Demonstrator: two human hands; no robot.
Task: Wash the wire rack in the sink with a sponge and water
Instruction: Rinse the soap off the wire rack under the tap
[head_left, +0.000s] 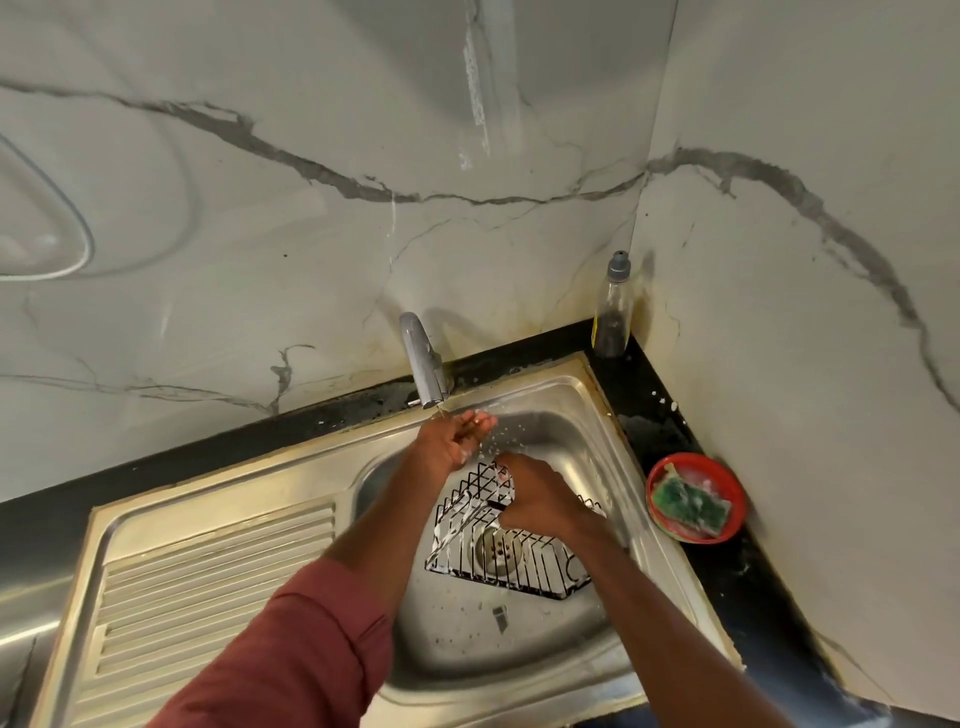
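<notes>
A black wire rack streaked with white foam lies in the steel sink, over the drain. My right hand grips the rack's upper edge with curled fingers. My left hand is cupped, palm up, under the tap, and a thin stream of water falls into it and splashes. A soapy green sponge lies in a red bowl on the black counter to the right of the sink.
A clear bottle with a grey cap stands in the back corner of the black counter. A ribbed steel draining board extends left of the basin. Marble-patterned walls close in behind and on the right.
</notes>
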